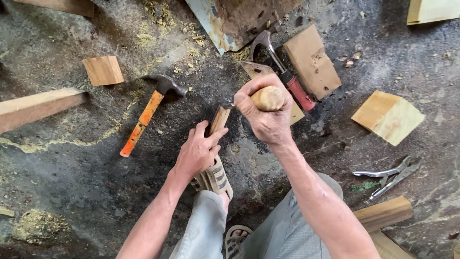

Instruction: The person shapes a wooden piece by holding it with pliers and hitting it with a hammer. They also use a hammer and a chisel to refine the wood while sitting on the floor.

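Observation:
My left hand (199,151) presses down on a small upright strip of wood (219,119) that stands on the dark ground beside my sandalled foot (214,178). My right hand (264,112) is closed round the rounded wooden handle (269,98) of a tool whose metal tip (228,105) touches the top end of the strip. The tool's blade is mostly hidden by my fingers.
An orange-handled claw hammer (149,111) lies to the left, a red-handled hammer (285,74) just beyond my right hand. Wood blocks (103,70) (311,61) (388,116), a plank (36,108), locking pliers (390,175), a rusty metal sheet (230,21) and sawdust lie around.

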